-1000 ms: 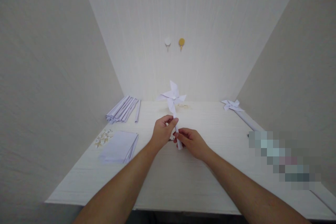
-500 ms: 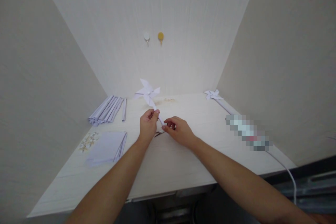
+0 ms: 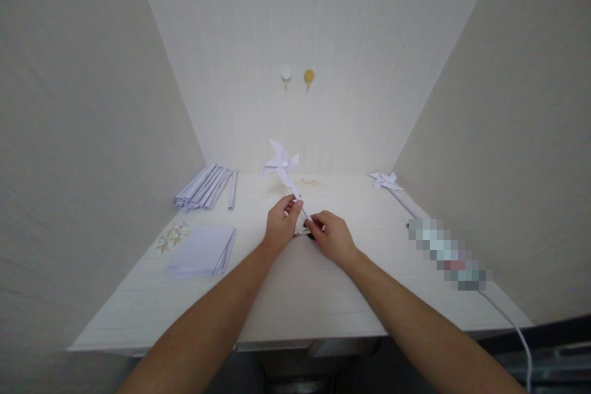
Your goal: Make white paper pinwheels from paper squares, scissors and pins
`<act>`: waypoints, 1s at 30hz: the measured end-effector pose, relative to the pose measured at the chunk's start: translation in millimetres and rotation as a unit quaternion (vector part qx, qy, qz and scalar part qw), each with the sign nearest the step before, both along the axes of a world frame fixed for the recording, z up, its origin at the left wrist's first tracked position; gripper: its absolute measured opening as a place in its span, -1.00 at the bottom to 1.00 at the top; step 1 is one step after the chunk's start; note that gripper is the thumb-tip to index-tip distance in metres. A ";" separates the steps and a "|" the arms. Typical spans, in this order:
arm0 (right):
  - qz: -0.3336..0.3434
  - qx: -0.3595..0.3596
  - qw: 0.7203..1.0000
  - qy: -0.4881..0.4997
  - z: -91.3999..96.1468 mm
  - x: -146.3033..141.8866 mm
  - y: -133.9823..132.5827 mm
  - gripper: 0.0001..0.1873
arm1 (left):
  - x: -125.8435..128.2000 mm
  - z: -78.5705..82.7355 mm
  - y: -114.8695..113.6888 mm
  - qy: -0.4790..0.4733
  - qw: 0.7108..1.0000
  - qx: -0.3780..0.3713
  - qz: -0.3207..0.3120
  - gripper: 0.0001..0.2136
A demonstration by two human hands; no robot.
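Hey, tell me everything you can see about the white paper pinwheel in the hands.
The white folded-paper pinwheel has pointed blades around a small pale centre, on a slim white paper-looking stick. It is held tilted, blades up and to the left, over the pale tabletop. The left hand pinches the stick below the blades; the right hand grips lower down, hiding its end.

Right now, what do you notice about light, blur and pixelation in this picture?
Head view: soft light, left wall greyer than back wall; head view: paper stack blurred at its left edge, held pinwheel clearer; head view: coarse pixels mask an object at right.
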State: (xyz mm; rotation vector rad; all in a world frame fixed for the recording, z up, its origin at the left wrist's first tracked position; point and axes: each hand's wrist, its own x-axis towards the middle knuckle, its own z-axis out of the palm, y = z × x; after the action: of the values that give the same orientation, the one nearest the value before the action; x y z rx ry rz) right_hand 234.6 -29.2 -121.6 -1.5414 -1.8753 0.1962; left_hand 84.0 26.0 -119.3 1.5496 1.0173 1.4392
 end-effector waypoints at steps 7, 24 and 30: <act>-0.114 -0.037 0.992 -0.023 10.2 58.5 13.2 -0.68 | -3.7 -8.4 -2.0 0.125 0.990 0.063 -0.014 -0.63; -0.406 -0.248 0.865 -0.158 25.5 166.1 26.6 -0.62 | -6.1 -8.6 -0.3 0.216 0.974 0.069 0.002 -0.65; -0.422 -0.255 0.851 -0.180 26.9 164.9 26.1 -0.63 | -6.1 -7.4 -1.6 0.212 0.975 0.063 0.004 -0.65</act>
State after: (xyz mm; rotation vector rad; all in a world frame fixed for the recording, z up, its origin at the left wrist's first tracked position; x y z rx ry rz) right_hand 399.5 -3.2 -94.7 -2.7879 -1.2438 -0.0140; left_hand 77.9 24.4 -126.7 2.0036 1.1922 1.2215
